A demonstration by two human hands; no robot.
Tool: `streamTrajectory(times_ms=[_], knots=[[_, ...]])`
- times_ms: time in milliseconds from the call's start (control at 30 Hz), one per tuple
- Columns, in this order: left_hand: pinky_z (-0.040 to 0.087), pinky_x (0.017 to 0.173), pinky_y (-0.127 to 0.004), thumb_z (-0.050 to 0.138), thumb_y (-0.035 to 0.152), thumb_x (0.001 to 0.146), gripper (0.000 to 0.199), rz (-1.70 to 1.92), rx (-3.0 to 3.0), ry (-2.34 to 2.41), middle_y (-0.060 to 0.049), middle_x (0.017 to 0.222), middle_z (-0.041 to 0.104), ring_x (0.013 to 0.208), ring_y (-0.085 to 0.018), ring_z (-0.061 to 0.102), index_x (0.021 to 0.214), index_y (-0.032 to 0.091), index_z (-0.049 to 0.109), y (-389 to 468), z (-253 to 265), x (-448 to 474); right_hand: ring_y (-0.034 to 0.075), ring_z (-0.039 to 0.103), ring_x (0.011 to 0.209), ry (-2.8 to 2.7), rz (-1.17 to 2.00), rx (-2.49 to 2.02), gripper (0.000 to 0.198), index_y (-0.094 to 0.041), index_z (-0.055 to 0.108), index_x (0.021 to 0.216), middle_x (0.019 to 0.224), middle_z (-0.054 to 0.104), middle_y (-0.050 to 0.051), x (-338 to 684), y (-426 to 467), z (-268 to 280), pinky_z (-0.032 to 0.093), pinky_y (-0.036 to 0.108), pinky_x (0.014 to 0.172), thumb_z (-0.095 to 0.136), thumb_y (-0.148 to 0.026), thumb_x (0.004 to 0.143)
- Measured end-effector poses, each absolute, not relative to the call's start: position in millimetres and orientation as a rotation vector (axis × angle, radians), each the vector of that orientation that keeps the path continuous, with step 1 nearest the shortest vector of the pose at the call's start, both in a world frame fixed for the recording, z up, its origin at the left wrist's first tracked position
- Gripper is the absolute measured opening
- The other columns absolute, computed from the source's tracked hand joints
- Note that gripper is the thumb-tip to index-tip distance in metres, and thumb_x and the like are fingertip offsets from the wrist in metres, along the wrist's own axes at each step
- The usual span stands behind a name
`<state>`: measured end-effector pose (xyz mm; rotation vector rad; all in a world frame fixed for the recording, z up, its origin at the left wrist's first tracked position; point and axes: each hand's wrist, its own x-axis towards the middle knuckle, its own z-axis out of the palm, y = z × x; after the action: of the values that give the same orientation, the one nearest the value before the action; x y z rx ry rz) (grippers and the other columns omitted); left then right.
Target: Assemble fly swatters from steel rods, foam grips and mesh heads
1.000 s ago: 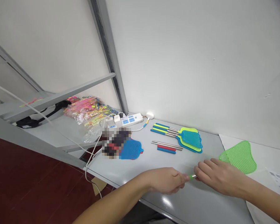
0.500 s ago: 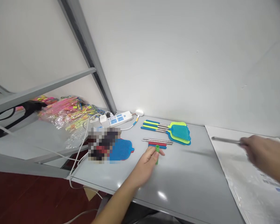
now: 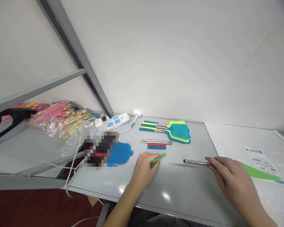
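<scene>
My left hand (image 3: pixel 144 167) is closed around a green tubular handle (image 3: pixel 160 157), tilted with one end toward the right and back. My right hand (image 3: pixel 234 179) grips a shiny metal rod (image 3: pixel 195 162), whose hollow end points left at the handle, with a gap between them. A flat green piece (image 3: pixel 262 173) sticks out to the right behind that hand; my fingers hide whether it joins the rod. Beyond the left hand lie a red handle (image 3: pixel 156 144), a blue handle (image 3: pixel 156 147) and several loose metal rods (image 3: pixel 156 141).
Several fly swatters (image 3: pixel 180 130) are stacked near the wall. Blue and red swatter heads (image 3: pixel 123 153) lie at left beside a pixelated patch. A power strip (image 3: pixel 117 122) with cables stands behind. White plastic packaging (image 3: pixel 227 138) covers the right side. Bagged colourful items (image 3: pixel 59 116) fill a shelf.
My right hand has come left and nearer with the metal rod, and the green piece has come into fuller view. In my left hand the green handle has turned from upright to nearly flat.
</scene>
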<state>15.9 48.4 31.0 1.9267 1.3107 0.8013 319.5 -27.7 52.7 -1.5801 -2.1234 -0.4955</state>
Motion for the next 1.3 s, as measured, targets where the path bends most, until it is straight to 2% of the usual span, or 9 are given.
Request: streamTrajectory(times_ms=[133,233,500,633,733,967,1300], knots=[[0.035,0.087,-0.041,0.056,0.015,0.091,0.024,0.763,2.124,1.308,-0.002,0.104,0.072,0.103,-0.024,0.055,0.094,0.029,0.075,56,27,18,0.023,0.058,0.086,-2.062,-0.413,-1.630,0.028,-0.023,0.059,0.122,0.100,0.064,0.008,304,-26,51,0.045,0.038,0.075,0.056,-0.021,0.095],[0.033,0.085,-0.042,0.054,0.012,0.092,0.025,0.725,2.301,1.358,-0.002,0.105,0.072,0.108,-0.025,0.052,0.094,0.028,0.073,59,26,19,0.023,0.059,0.087,-1.983,-0.400,-1.627,0.029,-0.024,0.059,0.122,0.099,0.063,0.008,299,-27,52,0.045,0.038,0.076,0.057,-0.019,0.094],[0.032,0.088,-0.044,0.058,0.002,0.086,0.026,0.576,2.691,1.352,-0.002,0.100,0.071,0.102,-0.023,0.055,0.096,0.025,0.067,71,31,24,0.024,0.058,0.085,-1.869,-0.494,-1.604,0.035,-0.028,0.060,0.119,0.101,0.060,0.008,268,-23,27,0.039,0.044,0.080,0.060,-0.010,0.089],[0.030,0.092,-0.045,0.057,0.006,0.089,0.021,0.592,2.707,1.380,-0.002,0.099,0.071,0.101,-0.023,0.056,0.095,0.025,0.066,79,31,22,0.022,0.059,0.086,-1.844,-0.496,-1.487,0.043,-0.032,0.060,0.119,0.098,0.059,0.005,259,-20,8,0.040,0.046,0.086,0.061,-0.004,0.086],[0.029,0.093,-0.046,0.056,0.012,0.093,0.017,0.635,2.672,1.417,0.000,0.100,0.071,0.100,-0.022,0.056,0.091,0.025,0.066,80,28,18,0.023,0.059,0.087,-1.804,-0.504,-1.484,0.045,-0.033,0.060,0.121,0.098,0.059,0.006,262,-18,3,0.040,0.044,0.083,0.064,-0.007,0.085],[0.027,0.092,-0.045,0.057,0.023,0.094,0.012,0.738,2.550,1.484,-0.001,0.099,0.072,0.099,-0.023,0.057,0.091,0.026,0.068,80,25,11,0.024,0.058,0.086,-1.728,-0.401,-1.553,0.038,-0.034,0.063,0.118,0.100,0.058,0.006,264,-13,3,0.041,0.044,0.080,0.059,-0.012,0.088],[0.025,0.093,-0.046,0.059,0.024,0.094,0.015,0.775,2.507,1.523,0.000,0.103,0.071,0.102,-0.023,0.055,0.089,0.031,0.072,82,22,8,0.025,0.057,0.089,-1.746,-0.331,-1.576,0.033,-0.030,0.061,0.116,0.103,0.058,0.008,256,-10,6,0.043,0.045,0.079,0.058,-0.010,0.089]])
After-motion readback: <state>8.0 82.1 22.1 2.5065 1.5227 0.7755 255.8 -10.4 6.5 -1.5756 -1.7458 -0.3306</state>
